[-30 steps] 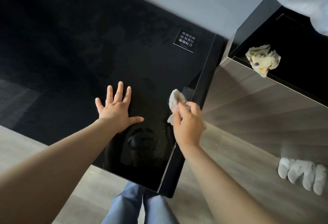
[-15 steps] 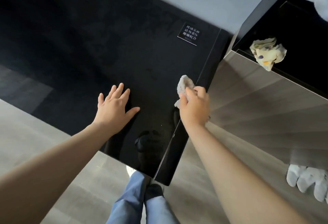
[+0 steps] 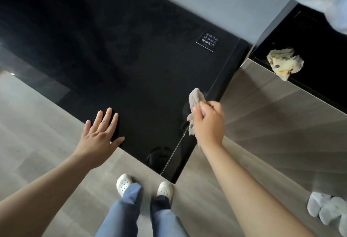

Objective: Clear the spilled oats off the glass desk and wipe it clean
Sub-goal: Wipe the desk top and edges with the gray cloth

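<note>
Over desk edge point(image 3: 221, 78), right hand point(image 3: 209, 122) gripping cloth point(image 3: 195, 103)

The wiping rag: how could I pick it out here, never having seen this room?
Find the big black glass desk. At its right edge, near the front corner, the person's right hand grips a small bunched rag. It is pale grey-beige and held, unlike the yellow crumpled cloth lying loose on the black side unit further right.
</note>
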Demonstrator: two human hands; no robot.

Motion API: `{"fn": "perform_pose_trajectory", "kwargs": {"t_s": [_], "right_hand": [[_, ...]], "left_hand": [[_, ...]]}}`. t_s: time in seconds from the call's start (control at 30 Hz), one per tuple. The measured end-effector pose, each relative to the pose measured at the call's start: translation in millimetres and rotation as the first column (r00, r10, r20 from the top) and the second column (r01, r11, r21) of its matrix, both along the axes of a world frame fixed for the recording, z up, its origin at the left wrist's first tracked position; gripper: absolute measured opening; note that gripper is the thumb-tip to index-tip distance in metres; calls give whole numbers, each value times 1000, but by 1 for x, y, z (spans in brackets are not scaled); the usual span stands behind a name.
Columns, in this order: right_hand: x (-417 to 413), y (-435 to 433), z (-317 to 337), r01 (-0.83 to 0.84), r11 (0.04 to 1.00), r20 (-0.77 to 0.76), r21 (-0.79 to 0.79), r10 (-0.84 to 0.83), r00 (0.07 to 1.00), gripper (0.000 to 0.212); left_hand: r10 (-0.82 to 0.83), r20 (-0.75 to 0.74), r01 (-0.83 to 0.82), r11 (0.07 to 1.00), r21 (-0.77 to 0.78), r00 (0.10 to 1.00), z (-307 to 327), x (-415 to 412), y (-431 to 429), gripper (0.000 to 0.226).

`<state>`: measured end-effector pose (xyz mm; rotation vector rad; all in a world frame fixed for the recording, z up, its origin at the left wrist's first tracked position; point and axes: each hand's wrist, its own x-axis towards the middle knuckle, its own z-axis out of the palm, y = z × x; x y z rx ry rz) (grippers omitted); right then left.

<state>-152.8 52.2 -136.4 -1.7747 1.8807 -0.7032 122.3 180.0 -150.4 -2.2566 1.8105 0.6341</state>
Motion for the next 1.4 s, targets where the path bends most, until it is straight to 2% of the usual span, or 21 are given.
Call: {"fn": "perform_pose_trajectory", "kwargs": {"t_s": [0.07, 0.17, 0.27, 0.33, 0.37, 0.43, 0.5, 0.6, 0.67, 0.8, 0.87, 0.93, 1.07, 1.17, 1.23, 1.3, 1.4], "right_hand": [[-1, -3, -16, -5, 999, -85, 46, 9, 996, 19], [18, 51, -29, -61, 996, -157, -67, 50, 986, 14], [37, 124, -27, -270, 959, -70, -85, 265, 962, 20], [40, 147, -21, -362, 932, 29, 23, 361, 932, 27], [39, 149, -16, -365, 927, 109, 83, 355, 928, 28], [34, 136, -8, -311, 943, 238, 118, 278, 931, 21], [27, 103, 1, -151, 987, 234, 50, 136, 963, 15], [6, 27, 3, 60, 996, 60, -69, -56, 997, 12], [-7, -27, -3, 118, 988, -70, -97, -125, 990, 16], [-14, -90, -18, 93, 995, -239, 48, -79, 968, 30], [-4, -87, -23, 83, 995, -290, 52, -64, 955, 29], [8, -55, -29, 53, 998, -310, -32, -60, 949, 25], [29, 60, -33, -95, 989, -180, -114, 74, 981, 22], [38, 120, -21, -188, 982, -40, 22, 189, 981, 24], [36, 131, -7, -261, 960, 83, 102, 253, 964, 23], [32, 108, 6, -170, 985, 107, 36, 165, 980, 17], [18, 46, 7, 113, 994, -34, -8, -113, 993, 16]], "left_hand": [[-5, 12, 4, 1000, 30, 1000, -2, 0, -1, 77], [-12, 15, 11, 998, 60, 1000, -4, 1, -1, 77], [-16, 4, 16, 997, 77, 1000, -5, 2, -2, 77], [-19, 9, 19, 996, 90, 1000, -6, 2, -2, 76], [-22, 12, 20, 995, 95, 1000, -6, 2, -2, 76], [-22, 8, 21, 995, 98, 1000, -7, 2, -3, 74], [-22, -1, 22, 995, 100, 1000, -7, 3, -3, 73], [-21, -16, 23, 994, 106, 1000, -6, 3, -2, 73], [-12, -31, 16, 994, 107, 999, -6, 4, -2, 74], [-17, -32, 20, 994, 111, 999, -5, 2, -1, 72], [-12, -39, 16, 995, 101, 999, -7, 2, -1, 71], [-19, -39, 23, 993, 112, 999, -8, 3, -1, 71], [-23, -53, 30, 991, 130, 998, -8, 4, -1, 72], [-24, -63, 32, 990, 136, 998, -6, 4, -2, 71], [-27, -57, 34, 990, 140, 998, -7, 4, -3, 72], [-40, -38, 45, 988, 149, 998, -7, 5, -4, 72], [-44, -40, 49, 991, 125, 998, -10, 4, -4, 72]]}}
